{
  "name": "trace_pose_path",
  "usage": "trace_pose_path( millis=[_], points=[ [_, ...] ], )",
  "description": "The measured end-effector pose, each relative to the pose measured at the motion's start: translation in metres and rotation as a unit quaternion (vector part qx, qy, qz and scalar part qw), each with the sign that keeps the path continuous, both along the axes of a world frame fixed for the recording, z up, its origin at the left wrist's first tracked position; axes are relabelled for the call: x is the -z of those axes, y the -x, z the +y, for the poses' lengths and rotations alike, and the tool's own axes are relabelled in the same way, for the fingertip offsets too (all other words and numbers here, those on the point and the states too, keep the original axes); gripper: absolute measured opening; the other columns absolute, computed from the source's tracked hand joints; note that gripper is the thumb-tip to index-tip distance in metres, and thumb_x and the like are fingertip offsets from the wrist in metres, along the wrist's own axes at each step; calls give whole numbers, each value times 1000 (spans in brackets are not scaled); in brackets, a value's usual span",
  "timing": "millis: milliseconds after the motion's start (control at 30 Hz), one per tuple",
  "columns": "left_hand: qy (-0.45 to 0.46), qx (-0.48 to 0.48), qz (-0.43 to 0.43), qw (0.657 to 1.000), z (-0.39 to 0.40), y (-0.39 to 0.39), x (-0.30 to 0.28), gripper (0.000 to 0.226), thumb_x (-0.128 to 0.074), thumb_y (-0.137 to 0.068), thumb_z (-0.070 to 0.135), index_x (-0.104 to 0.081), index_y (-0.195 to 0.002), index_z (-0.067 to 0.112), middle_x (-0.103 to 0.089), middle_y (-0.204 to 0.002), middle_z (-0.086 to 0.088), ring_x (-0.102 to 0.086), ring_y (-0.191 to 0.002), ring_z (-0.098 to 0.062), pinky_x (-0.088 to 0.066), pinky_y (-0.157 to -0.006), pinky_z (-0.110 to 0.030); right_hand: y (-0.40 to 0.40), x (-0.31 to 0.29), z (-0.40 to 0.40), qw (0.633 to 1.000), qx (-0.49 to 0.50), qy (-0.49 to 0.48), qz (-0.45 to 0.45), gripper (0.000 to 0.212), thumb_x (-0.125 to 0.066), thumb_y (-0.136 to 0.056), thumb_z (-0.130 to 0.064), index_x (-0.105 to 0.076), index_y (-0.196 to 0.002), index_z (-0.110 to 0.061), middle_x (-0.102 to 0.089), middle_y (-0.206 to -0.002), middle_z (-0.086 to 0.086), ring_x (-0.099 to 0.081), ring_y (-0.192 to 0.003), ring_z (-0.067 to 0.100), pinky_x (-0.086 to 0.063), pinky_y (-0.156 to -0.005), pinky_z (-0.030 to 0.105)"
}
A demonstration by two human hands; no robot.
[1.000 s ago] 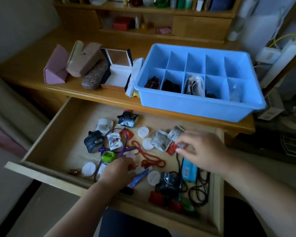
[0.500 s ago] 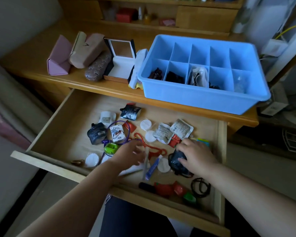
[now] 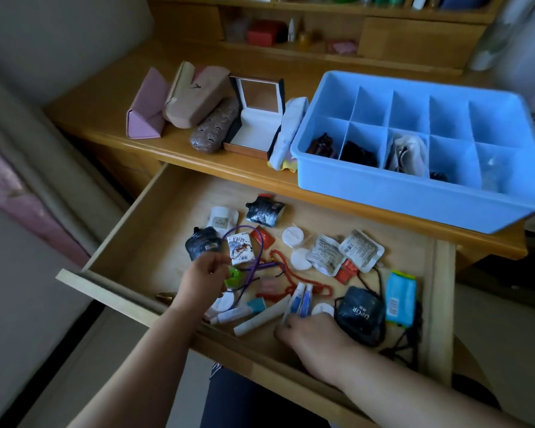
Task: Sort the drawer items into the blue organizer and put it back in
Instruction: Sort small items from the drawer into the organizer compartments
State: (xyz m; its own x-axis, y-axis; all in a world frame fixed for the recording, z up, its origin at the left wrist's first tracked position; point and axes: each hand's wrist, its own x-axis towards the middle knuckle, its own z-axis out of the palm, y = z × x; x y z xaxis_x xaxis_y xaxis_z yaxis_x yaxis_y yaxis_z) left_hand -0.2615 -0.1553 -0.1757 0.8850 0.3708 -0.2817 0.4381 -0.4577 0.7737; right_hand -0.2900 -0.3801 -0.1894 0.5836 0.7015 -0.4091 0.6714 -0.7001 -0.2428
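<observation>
The blue organizer (image 3: 414,196) stands on the desk at the right, with dark items and a pale pouch in its front compartments. Below it the wooden drawer (image 3: 142,242) is pulled open and full of loose small items. My left hand (image 3: 203,279) hovers at the drawer's left, fingers curled beside a green clip (image 3: 233,276) and a purple cord (image 3: 257,257); what it holds is hidden. My right hand (image 3: 312,338) is at the drawer's front, pinching the lower ends of two small blue-and-white tubes (image 3: 300,299). A black pouch (image 3: 360,313) lies just right of it.
Sachets (image 3: 343,253), white round caps (image 3: 292,236), a red bead string (image 3: 288,279), a blue packet (image 3: 400,298) and black cords lie in the drawer. Glasses cases (image 3: 195,97) and an open box (image 3: 257,118) sit on the desk left of the organizer. Shelves rise behind.
My right hand left the black pouch and moved down-left to the small tubes at the drawer's front. My left hand shifted left, toward the green clip.
</observation>
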Motion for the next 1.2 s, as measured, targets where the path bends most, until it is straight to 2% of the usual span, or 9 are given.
trace_pose_path(
  millis=[200,400,667,767,833,900,967,1100,1200],
  points=[
    [-152,95,-5,984,-13,-1,1,14,-58,-88,17,-65,-99,22,-66,-88,1,-61,-74,-17,-50,-63,-28,-10,-2,-22,998,33,-56,12,34,-42,-91,-15,-54,-123,-18,-53,-117,10,-52,-104,33,-38,-74,32],
    [-399,250,91,878,-41,-16,2,22,-56,-87,41,-63,-95,22,-61,-96,2,-61,-81,-18,-43,-60,-26,-6,-5,-51,989,100,-68,87,37,-50,-83,-23,-56,-119,-30,-56,-119,-7,-52,-110,18,-45,-87,28],
    [-204,227,3,952,-39,-16,-37,23,-57,-90,27,-59,-68,27,-55,-59,6,-49,-52,-7,-36,-48,-22,-34,-36,-55,925,287,-201,143,19,-64,-82,-37,-68,-101,-34,-60,-89,-17,-57,-79,-2,-49,-77,20],
    [-91,249,-58,962,-47,-2,-59,19,-60,-90,22,-64,-73,28,-58,-59,4,-47,-49,-5,-37,-48,-19,-52,-62,-42,778,430,-368,273,19,-63,-85,-43,-69,-94,-27,-71,-97,-2,-67,-86,11,-54,-85,32],
    [-65,285,-84,953,-61,11,-67,14,-61,-89,20,-67,-78,24,-61,-65,2,-50,-54,-6,-40,-53,-22,-62,-81,-29,617,476,-477,408,29,-63,-84,-39,-69,-99,-15,-73,-92,8,-69,-80,19,-55,-76,34],
    [-94,325,-105,935,-77,22,-63,7,-62,-87,20,-68,-85,21,-64,-74,2,-54,-64,-6,-43,-63,-25,-68,-98,-20,529,493,-544,426,21,-62,-86,-20,-66,-101,-6,-69,-71,7,-67,-64,20,-56,-60,29],
    [-130,317,-97,935,-87,26,-56,11,-61,-88,23,-69,-95,22,-67,-85,4,-57,-75,-8,-45,-70,-25,-71,-109,-17,568,502,-548,354,12,-55,-93,-12,-65,-94,-5,-54,-51,-1,-58,-49,18,-48,-47,25],
    [-105,215,-94,966,-91,27,-41,5,-64,-86,16,-67,-87,20,-58,-72,17,-52,-68,-1,-36,-60,-5,-70,-134,-33,784,409,-449,132,27,-51,-96,-30,-65,-76,-20,-36,-41,-9,-41,-42,13,-42,-54,33],
    [-95,183,-100,973,-95,27,-37,16,-64,-84,11,-57,-76,23,-54,-69,17,-51,-65,4,-36,-60,-6,-64,-160,-45,840,329,-430,30,25,-50,-91,-42,-64,-74,-31,-34,-45,-8,-39,-45,12,-45,-54,42]
  ],
)
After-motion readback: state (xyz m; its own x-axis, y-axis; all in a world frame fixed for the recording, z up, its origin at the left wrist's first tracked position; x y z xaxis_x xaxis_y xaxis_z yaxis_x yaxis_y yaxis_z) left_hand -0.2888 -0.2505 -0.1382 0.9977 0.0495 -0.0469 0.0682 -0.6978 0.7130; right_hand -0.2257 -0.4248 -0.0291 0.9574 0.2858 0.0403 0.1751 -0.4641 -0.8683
